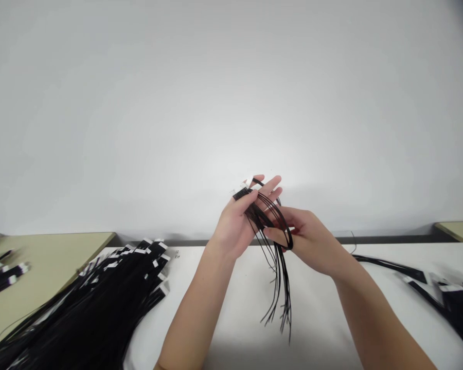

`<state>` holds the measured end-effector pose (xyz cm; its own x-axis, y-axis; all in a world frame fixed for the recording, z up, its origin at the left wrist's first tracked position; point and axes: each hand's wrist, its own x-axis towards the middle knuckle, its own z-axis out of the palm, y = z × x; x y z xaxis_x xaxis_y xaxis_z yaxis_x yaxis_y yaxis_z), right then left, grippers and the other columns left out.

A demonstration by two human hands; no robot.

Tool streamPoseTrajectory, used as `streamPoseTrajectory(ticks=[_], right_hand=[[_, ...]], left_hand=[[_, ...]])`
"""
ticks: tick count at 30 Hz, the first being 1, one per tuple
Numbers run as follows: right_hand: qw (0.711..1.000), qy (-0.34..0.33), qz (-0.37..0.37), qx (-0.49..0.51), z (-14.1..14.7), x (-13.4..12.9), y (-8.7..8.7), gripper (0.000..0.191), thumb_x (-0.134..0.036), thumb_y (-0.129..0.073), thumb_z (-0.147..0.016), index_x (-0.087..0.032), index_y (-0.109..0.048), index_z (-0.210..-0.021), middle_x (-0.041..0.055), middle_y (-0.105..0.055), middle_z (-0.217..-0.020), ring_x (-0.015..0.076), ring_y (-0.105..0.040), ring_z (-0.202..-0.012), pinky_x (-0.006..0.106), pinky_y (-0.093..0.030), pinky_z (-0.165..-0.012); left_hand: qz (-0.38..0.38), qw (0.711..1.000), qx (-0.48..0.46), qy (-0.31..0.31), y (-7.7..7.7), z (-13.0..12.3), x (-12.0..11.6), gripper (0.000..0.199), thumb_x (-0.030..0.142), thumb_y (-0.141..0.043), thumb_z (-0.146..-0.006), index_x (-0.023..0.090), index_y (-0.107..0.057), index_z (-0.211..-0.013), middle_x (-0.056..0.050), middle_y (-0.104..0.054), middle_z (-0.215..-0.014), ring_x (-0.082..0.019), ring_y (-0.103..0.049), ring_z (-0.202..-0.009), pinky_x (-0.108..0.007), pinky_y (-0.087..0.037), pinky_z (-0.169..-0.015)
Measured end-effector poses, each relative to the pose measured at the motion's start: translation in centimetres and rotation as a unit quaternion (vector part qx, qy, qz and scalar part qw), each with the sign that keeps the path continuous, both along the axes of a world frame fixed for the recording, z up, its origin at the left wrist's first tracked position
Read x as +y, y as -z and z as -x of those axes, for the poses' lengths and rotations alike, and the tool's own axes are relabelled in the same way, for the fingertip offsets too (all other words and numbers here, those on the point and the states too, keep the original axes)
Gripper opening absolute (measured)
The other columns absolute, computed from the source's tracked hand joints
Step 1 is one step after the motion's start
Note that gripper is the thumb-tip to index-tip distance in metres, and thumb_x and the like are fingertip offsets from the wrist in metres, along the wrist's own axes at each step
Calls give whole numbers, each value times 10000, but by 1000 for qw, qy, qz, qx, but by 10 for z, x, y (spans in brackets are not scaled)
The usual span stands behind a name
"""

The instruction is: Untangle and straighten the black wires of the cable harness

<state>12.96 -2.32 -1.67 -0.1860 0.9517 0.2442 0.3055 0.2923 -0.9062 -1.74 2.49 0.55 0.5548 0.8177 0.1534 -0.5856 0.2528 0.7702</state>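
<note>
Near the middle of the view, my left hand (239, 221) holds a bundle of thin black cables (280, 272) by the end with white connectors (248, 183), its thumb pressed over them. Several fingers of that hand stretch out behind the cables. Just to the right, my right hand (303, 236) has its fingers closed around a bent loop of the same cables. Their loose ends hang down and fan out over the white table.
A large heap of black cables (100, 303) with white connectors lies at the left. More black cables (455, 303) lie at the right on the white table (316, 318). Beige tables (50, 252) stand at both sides, and a pale wall (216, 103) rises behind.
</note>
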Motion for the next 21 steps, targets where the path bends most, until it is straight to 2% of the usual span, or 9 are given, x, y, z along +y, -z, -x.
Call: streamPoseTrajectory(ticks=[2,4,9,13,16,21], right_hand=[[1000,22,-21,-2,1,0,1,107,-243,-620,-804,-208,-530,-757,-16,-517,-714,124,-445,-640,230,-409,-536],[998,36,-41,-7,2,0,1,167,-238,-632,-791,-204,-499,-696,-23,-494,-673,119,-427,-617,225,-403,-525],[994,54,-78,-45,3,0,1,237,-264,-597,-829,-194,-457,-652,-37,-402,-603,101,-330,-564,223,-313,-491],[995,54,-57,-56,0,1,2,306,-302,-561,-864,-187,-410,-624,-43,-307,-575,95,-251,-550,236,-217,-477],[998,35,-34,-25,-1,1,2,260,-311,-547,-882,-188,-464,-669,-42,-347,-594,96,-279,-560,233,-230,-481],[999,-10,-20,48,-1,2,1,179,-297,-511,-918,-189,-511,-775,-18,-532,-672,104,-428,-587,230,-351,-511]], left_hand=[[10,1000,3,-5,0,-1,0,201,202,-514,-903,207,-528,-1103,-97,-555,-1329,-295,-461,-1278,-470,-392,-1016],[18,1000,10,-15,-1,-2,-1,214,190,-525,-896,209,-529,-1109,-89,-554,-1330,-292,-463,-1277,-472,-394,-1018],[29,998,15,-53,-1,-5,-3,265,167,-575,-870,210,-530,-1127,-71,-555,-1327,-281,-491,-1253,-466,-368,-1058],[33,997,31,-59,-2,-4,-3,308,170,-601,-855,217,-533,-1152,-66,-549,-1333,-289,-491,-1252,-486,-340,-1081],[36,998,34,-48,-2,-3,-2,324,176,-602,-853,221,-527,-1165,-69,-542,-1342,-293,-484,-1258,-479,-330,-1089],[12,1000,14,-13,0,0,-1,397,83,-606,-799,214,-533,-1166,-75,-510,-1375,-296,-463,-1276,-458,-317,-1101]])
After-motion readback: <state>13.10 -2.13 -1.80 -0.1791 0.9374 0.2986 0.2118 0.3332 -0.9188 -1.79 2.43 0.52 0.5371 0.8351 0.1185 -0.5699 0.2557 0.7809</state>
